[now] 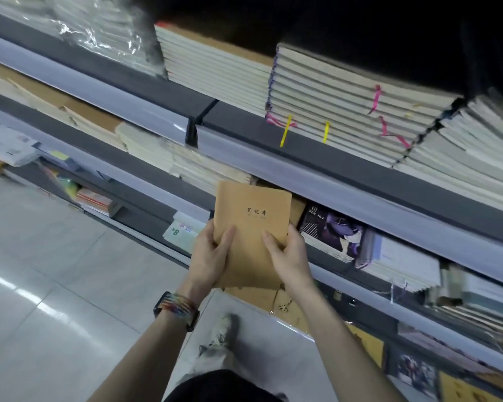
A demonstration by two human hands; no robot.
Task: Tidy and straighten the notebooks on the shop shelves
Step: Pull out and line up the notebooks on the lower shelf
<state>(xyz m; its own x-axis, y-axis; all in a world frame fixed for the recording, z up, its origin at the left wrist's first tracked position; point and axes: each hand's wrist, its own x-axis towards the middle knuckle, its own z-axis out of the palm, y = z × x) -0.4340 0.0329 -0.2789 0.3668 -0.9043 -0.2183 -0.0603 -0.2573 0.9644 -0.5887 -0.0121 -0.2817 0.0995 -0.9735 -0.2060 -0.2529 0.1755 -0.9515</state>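
The shop shelves [331, 175] ran diagonally, loaded with stacked notebooks [346, 105]. In front of the middle shelf, a brown kraft notebook [253, 224] stood upright between both hands. The left hand [209, 262] gripped its lower left edge, thumb across the cover. The right hand [288, 259] clasped the lower right edge likewise. A rainbow wristband [177, 307] circled the left wrist.

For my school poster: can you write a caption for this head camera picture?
Left hand and right hand hold a brown notebook before stacked shop shelves.
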